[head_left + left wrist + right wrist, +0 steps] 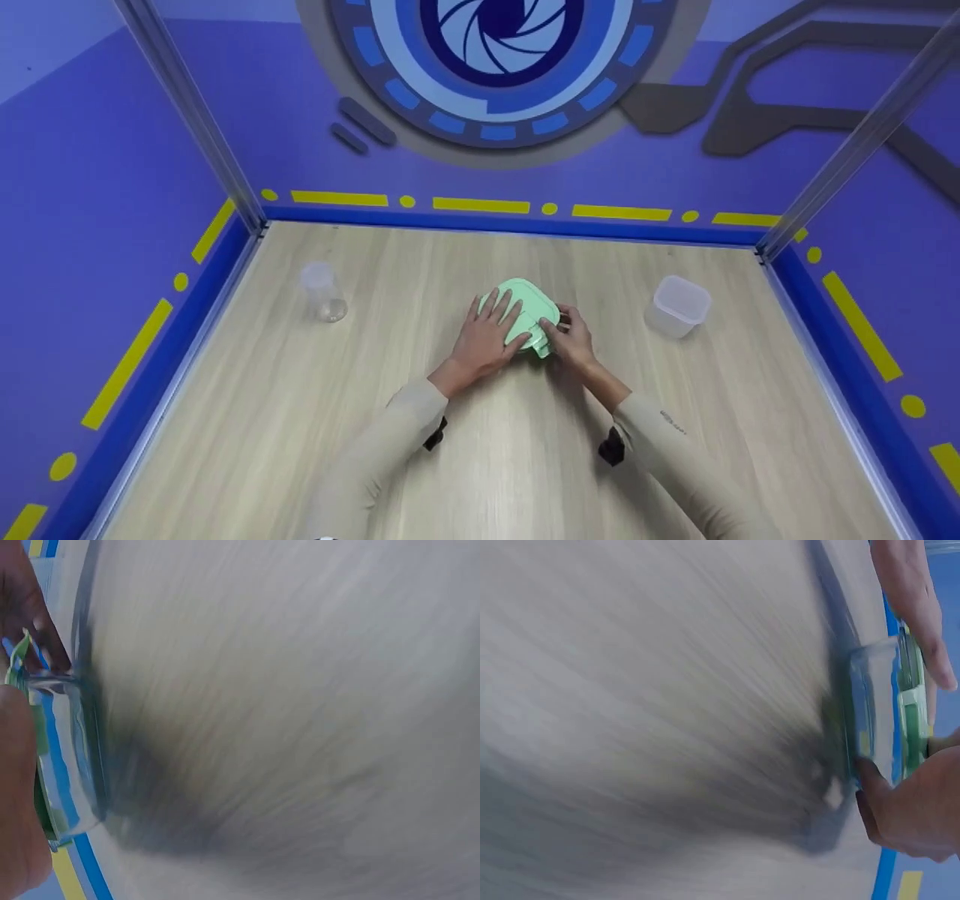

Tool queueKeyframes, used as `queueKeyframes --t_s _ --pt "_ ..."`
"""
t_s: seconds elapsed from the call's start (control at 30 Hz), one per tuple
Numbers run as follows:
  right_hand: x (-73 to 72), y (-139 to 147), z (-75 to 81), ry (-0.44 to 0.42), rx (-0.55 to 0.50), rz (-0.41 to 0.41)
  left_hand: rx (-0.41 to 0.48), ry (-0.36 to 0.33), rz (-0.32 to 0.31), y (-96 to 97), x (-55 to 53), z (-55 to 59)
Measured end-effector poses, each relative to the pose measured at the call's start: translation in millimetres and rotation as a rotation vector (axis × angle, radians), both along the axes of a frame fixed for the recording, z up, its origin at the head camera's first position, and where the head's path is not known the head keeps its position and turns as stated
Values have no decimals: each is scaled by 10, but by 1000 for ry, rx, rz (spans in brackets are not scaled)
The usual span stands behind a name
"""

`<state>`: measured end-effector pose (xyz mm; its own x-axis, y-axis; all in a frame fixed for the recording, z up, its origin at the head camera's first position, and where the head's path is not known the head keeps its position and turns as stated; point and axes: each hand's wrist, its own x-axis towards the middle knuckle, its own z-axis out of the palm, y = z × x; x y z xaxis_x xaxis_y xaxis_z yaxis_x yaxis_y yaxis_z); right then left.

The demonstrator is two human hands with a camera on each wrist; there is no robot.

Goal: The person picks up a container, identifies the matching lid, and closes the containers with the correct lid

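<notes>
A clear-walled food container (881, 701) with a pale green lid (529, 298) sits on the table in front of me. My left hand (482, 339) lies on the lid's left part, fingers spread and straight. At the right side, my right hand (574, 341) grips the container, its thumb on the lid near the front right corner and its fingers along the side. A green latch flap (541, 349) sticks out at the lid's front edge, between the two thumbs. In the left wrist view the clear wall (86, 757) shows beneath the lid.
A clear cylindrical jar with a whitish top (319, 276) is on the table at the left. On the right stands a translucent square tub (681, 301). Blue panels (480, 180) with yellow marks border the wooden table (390, 270) at the back and sides.
</notes>
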<state>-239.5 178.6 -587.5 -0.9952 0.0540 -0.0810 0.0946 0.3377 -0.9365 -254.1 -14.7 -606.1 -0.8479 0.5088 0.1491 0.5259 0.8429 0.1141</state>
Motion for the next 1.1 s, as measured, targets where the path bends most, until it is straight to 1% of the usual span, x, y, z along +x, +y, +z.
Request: queueKeyframes --t_s 0.1,0.2,0.3,0.37,0.47,0.53,0.6,0.67,0.73,0.8,0.83,0.9,0.93,1.03,1.1 --pt "-70 11 52 -16 4 79 -16 -22 -71 -57 4 42" --pt "-176 76 122 -31 24 175 -57 -48 -161 -100 -57 101" --pt "-285 110 163 -44 37 261 -96 -65 -217 -157 -130 138" --pt "-338 118 174 -56 39 305 -105 -70 -234 -187 -172 138" --pt "-383 112 170 -65 47 343 -97 -90 -229 -211 -208 110" --pt "-390 101 156 -62 60 338 -84 -98 -216 -212 -216 83" --pt "-377 90 143 -60 66 306 -74 -98 -202 -205 -215 64" --pt "-334 69 119 -68 76 249 -64 -86 -190 -202 -194 46" --pt "-271 60 97 -72 116 198 -44 -70 -184 -194 -170 35" --pt "-194 61 92 -90 166 184 -26 -61 -175 -181 -143 28" --pt "-157 65 94 -99 185 189 -17 -61 -169 -173 -130 28" --pt "-97 87 104 -131 191 214 -14 -65 -153 -154 -105 31" --pt "-82 98 116 -156 178 228 -18 -69 -144 -143 -101 33" --pt "-88 132 146 -215 120 256 -24 -81 -127 -124 -108 47" --pt "-124 143 157 -237 117 271 -33 -111 -128 -126 -125 72"
